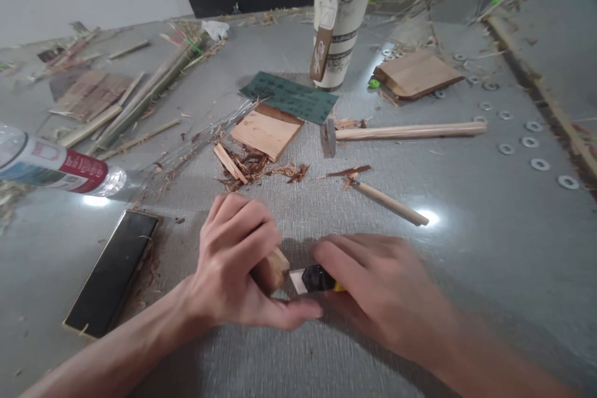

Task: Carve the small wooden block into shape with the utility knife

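Observation:
My left hand (pixel 236 261) is wrapped round a short piece of wood (pixel 273 270), whose cut end shows between the fingers and thumb. Most of that wood is hidden by the hand. In my right hand (pixel 377 286), slightly blurred, is a utility knife (pixel 319 278) with a black front and a bit of yellow body. Its short blade points left, close to the wood's end; whether they touch I cannot tell. Beyond the hands lie a thin wooden stick (pixel 392 202) and a heap of brown bark shavings (pixel 247 168).
A hammer (pixel 405 132), green sandpaper (pixel 291 96), and wood blocks (pixel 268 132) lie farther back, with a lidded cup (pixel 342 18) standing behind. A phone (pixel 112 273) and a plastic bottle (pixel 60 165) are at left. Several metal washers (pixel 540 165) lie at right, sticks (pixel 140 96) at far left.

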Available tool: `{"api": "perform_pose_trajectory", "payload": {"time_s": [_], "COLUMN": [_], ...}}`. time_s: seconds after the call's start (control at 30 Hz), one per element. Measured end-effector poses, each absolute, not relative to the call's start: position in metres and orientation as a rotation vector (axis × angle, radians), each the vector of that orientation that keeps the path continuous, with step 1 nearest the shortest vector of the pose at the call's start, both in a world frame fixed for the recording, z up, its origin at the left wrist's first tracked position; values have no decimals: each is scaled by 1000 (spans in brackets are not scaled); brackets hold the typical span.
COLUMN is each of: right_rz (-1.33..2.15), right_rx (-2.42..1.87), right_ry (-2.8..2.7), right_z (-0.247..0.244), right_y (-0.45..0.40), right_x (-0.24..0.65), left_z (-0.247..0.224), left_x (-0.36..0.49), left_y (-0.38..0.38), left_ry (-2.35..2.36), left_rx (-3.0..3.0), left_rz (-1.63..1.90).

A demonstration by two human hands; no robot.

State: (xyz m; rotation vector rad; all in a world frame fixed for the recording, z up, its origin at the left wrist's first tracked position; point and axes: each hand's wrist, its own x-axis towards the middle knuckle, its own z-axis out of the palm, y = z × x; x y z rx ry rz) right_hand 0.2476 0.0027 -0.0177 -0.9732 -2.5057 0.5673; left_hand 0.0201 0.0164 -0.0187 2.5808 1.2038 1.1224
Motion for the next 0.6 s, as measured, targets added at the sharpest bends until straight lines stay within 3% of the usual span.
{"api": "perform_pose_trajectory", "payload": {"time_s": [0.6], "right_rz": [657], "right_rx": [-915], "right_ry": [-2702], "right_z": [-22], "right_y": [4], "right_x": [248], "left_z": [-16], "left_x": [23], "left_y": [17], "left_ry": [1188], "left_rx": [2678], "left_rz": [907]}}
